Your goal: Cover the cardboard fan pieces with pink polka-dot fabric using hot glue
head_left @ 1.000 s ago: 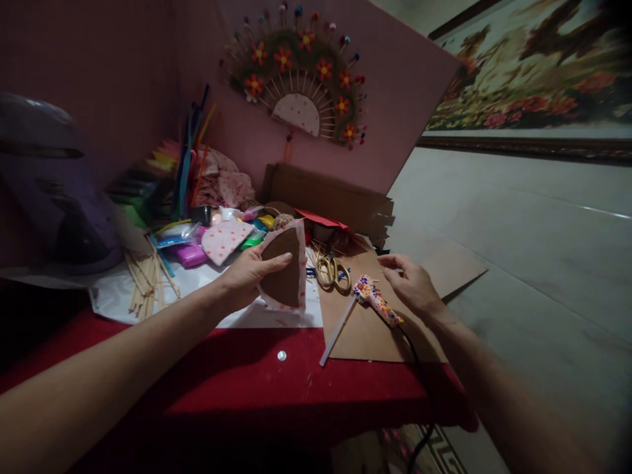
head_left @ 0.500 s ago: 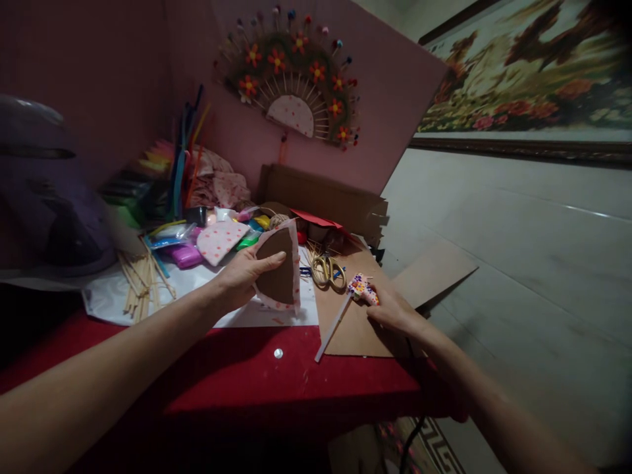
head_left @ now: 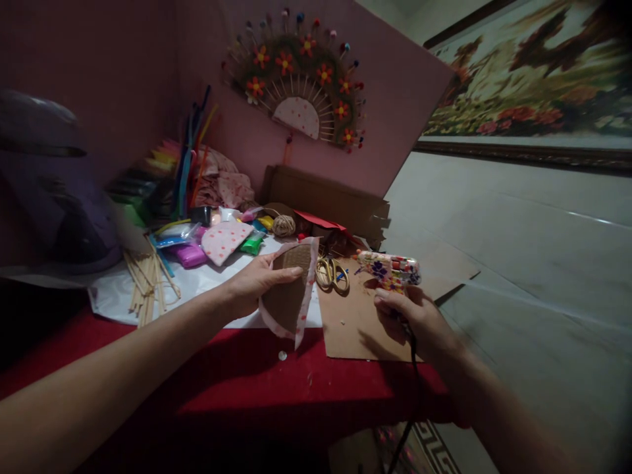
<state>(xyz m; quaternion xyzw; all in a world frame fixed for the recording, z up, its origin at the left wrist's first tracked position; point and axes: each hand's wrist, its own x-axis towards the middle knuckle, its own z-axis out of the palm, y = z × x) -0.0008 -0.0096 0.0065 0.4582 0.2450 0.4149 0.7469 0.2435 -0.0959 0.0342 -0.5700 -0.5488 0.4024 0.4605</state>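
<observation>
Between thumb and fingers, my left hand (head_left: 264, 280) grips a half-round cardboard piece (head_left: 286, 303), its bare brown side facing me and dotted pink fabric folded round its edges. My right hand (head_left: 407, 309) is wrapped round the handle of a flower-patterned glue gun (head_left: 388, 268), raised over the cardboard sheet with its orange nozzle pointing left toward the piece. A black cord hangs from the gun's handle. Gold-handled scissors (head_left: 332, 275) lie between the two hands. A second half-round piece covered in dotted fabric (head_left: 226, 241) rests on the bags behind my left hand.
A brown cardboard sheet (head_left: 345, 336) lies on the red tablecloth (head_left: 237, 382). Wooden sticks (head_left: 148, 283), coloured clay bags (head_left: 187, 255) and a twine ball (head_left: 284, 226) stand around. A decorated fan (head_left: 296, 85) hangs on the pink panel behind.
My right hand has lifted the glue gun off the cardboard and turned its nozzle leftward. The cardboard piece in my left hand has tilted and come slightly lower and to the right.
</observation>
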